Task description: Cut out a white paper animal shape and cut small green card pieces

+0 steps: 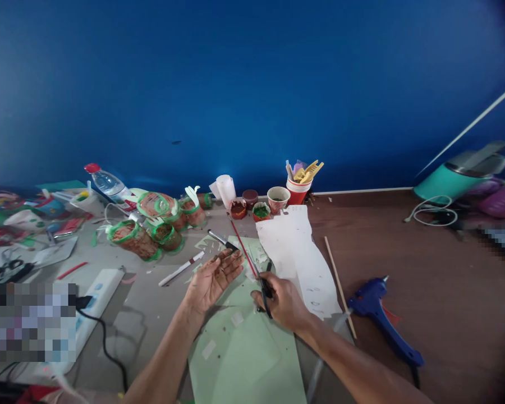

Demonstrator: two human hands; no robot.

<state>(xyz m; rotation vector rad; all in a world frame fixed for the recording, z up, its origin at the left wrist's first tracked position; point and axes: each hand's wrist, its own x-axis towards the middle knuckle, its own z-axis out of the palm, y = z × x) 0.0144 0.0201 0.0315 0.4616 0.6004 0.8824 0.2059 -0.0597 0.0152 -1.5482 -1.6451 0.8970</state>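
My right hand (288,300) grips a pair of scissors (266,290) by the black handles. The blades point up and away over the green sheet (252,348). To the left, my left hand (214,278) is turned palm up with its fingers stretched and apart, nothing visible in it; the fingertips are stained dark. Between the hands and beyond them lies a thin red stick (244,247), its lower end beside the scissors. A black-and-silver pen (222,240) rests just past my left fingertips. Small paper scraps (238,318) are scattered over the green sheet.
A cut white sheet (297,264), a wooden stick (340,286) and a blue glue gun (382,314) lie on the right. Behind are paint cups (261,211) and a red cup of tools (298,191). Brown-and-green painted pots (134,238) and a power strip (101,292) are left.
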